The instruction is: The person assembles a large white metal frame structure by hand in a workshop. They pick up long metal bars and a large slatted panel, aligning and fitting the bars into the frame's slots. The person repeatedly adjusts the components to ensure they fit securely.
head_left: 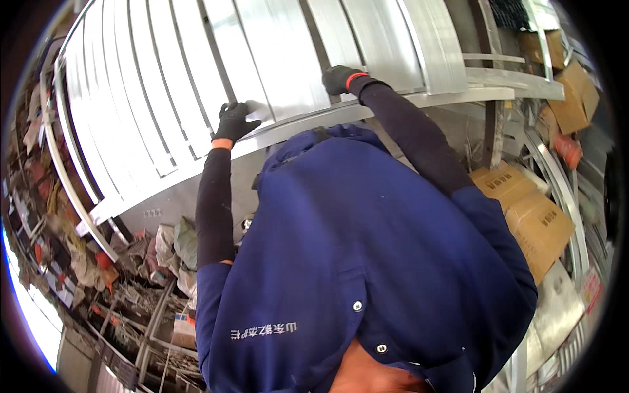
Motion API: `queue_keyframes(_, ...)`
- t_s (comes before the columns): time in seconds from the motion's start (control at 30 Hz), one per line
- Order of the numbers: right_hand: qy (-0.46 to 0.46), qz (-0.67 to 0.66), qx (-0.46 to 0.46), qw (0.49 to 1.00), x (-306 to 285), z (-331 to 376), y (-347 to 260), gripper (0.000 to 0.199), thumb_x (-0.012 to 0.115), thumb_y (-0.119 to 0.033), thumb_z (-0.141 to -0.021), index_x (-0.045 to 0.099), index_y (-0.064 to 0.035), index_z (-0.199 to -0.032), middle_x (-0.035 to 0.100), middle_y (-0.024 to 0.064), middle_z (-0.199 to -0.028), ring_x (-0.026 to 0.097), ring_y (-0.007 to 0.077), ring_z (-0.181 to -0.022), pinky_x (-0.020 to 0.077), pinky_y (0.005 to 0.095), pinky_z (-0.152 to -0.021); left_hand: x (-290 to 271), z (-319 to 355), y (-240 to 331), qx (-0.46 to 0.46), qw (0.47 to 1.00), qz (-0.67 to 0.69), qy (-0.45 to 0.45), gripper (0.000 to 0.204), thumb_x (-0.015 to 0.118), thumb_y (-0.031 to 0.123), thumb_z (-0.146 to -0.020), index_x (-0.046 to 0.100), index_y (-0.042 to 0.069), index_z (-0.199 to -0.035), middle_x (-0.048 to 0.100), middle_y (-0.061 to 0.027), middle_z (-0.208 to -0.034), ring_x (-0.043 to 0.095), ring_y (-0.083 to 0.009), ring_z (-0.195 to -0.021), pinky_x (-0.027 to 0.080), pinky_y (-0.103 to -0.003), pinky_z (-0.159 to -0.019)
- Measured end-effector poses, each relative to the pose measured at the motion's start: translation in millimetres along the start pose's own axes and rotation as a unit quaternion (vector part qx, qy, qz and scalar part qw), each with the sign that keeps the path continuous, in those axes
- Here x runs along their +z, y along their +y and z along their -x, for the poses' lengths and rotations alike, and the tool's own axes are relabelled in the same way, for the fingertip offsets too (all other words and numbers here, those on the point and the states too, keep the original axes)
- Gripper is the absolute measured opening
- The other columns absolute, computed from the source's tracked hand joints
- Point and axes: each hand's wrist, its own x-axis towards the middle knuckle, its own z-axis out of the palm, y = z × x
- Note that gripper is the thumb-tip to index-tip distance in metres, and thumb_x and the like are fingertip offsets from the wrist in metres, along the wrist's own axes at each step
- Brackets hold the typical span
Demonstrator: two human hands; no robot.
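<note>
Long, shiny silver metal slats [288, 59] lie side by side with dark gaps between them, their near ends along a pale metal rail [275, 136]. My left hand [234, 123], in a black glove, rests at the near ends of the slats. Its thumb points out to the right, apart from the bent fingers, and no object shows in it. Farther right, my right hand [338, 80], gloved in black with a red cuff, is closed beside a gap between two slats. Whatever its fingers may hold is hidden.
Cardboard boxes [534, 219] are stacked at the right, near a metal post [493, 131]. A curved metal rail [60, 160] runs down the left side. Past it spreads a clutter of bags, cloths and metal bars [147, 314].
</note>
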Motion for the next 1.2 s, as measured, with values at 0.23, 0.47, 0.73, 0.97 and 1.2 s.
queue_keyframes(0.23,0.097,-0.029,0.028,0.994,21,4,-11,0.025,0.053,-0.016,-0.07,0.069,-0.0016,-0.082,0.066,0.0205,-0.083,0.065,0.0317,-0.081,0.0508,0.0418,-0.072,9,6,12,0.024,0.997,0.019,0.077,0.038,0.074,0.035,-0.069,0.057,0.007,-0.088,0.062,-0.0075,-0.086,0.057,-0.0266,-0.091,0.031,-0.046,-0.096)
queue_keyframes(0.47,0.043,-0.028,0.088,0.995,7,25,-36,0.028,0.056,-0.018,-0.07,0.069,-0.0055,-0.091,0.067,0.0159,-0.092,0.065,0.0296,-0.087,0.0515,0.0421,-0.074,3,24,25,0.014,0.995,-0.013,0.094,0.045,0.072,0.04,-0.07,0.054,0.003,-0.087,0.059,-0.0113,-0.086,0.055,-0.0285,-0.093,0.027,-0.048,-0.102)
queue_keyframes(0.73,0.015,-0.049,0.111,0.993,35,41,-52,0.031,0.057,-0.016,-0.072,0.066,-0.0017,-0.098,0.056,0.0215,-0.116,0.062,0.0288,-0.097,0.0512,0.0429,-0.074,2,36,37,0.006,0.997,0.018,0.078,0.046,0.07,0.041,-0.073,0.055,0.001,-0.09,0.057,-0.0155,-0.09,0.049,-0.0325,-0.101,0.03,-0.047,-0.099)
queue_keyframes(0.97,0.291,-0.183,-0.006,0.939,76,20,-45,0.026,0.057,-0.01,-0.07,0.063,0.0048,-0.09,0.058,0.0258,-0.1,0.057,0.0379,-0.094,0.0468,0.0437,-0.081,20,65,10,0.084,0.981,0.105,0.141,0.062,0.08,0.039,-0.058,0.056,0.003,-0.102,0.054,-0.0178,-0.099,0.044,-0.0388,-0.101,0.033,-0.047,-0.091)
queue_keyframes(1.2,0.16,-0.047,-0.056,0.984,98,79,-6,0.059,0.071,-0.024,-0.069,0.047,-0.012,-0.122,0.029,0.0168,-0.144,0.055,0.0382,-0.105,0.0461,0.0429,-0.087,46,72,1,0.076,0.985,0.072,0.138,0.063,0.077,0.04,-0.055,0.056,0.005,-0.103,0.052,-0.0224,-0.105,0.038,-0.043,-0.113,0.024,-0.051,-0.102)
